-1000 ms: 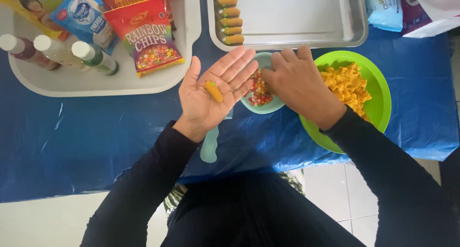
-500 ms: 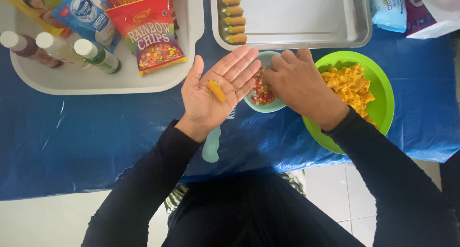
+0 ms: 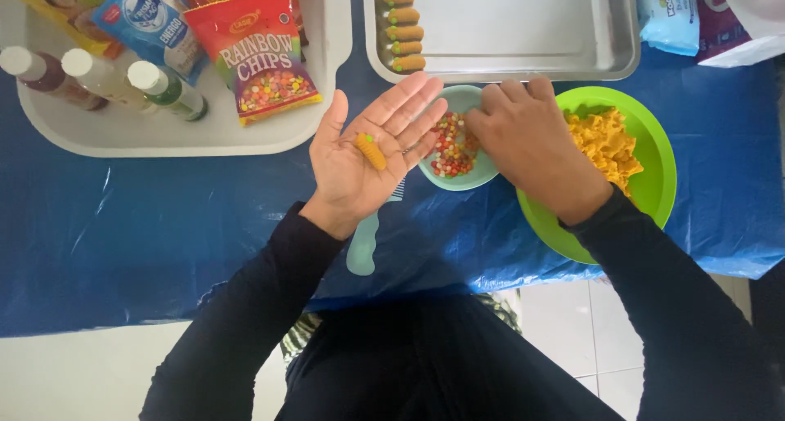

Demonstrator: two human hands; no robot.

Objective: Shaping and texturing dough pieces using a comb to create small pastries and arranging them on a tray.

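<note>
- Orange dough roll (image 3: 370, 151), topped with a green candy, is lying across the open palm of the left hand (image 3: 365, 155), whose fingers are spreading flat.
- Right hand (image 3: 533, 143) is reaching into the small teal bowl (image 3: 478, 174) of coloured candies (image 3: 448, 145); its fingertips are curling together, though what they are pinching cannot be told.
- Green bowl (image 3: 654, 184) of orange dough is sitting just beside it.

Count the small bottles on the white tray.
3. All lie side by side at the left end of the white tray: a dark brown bottle, a pale bottle and a green bottle. The packets may hide others.
</note>
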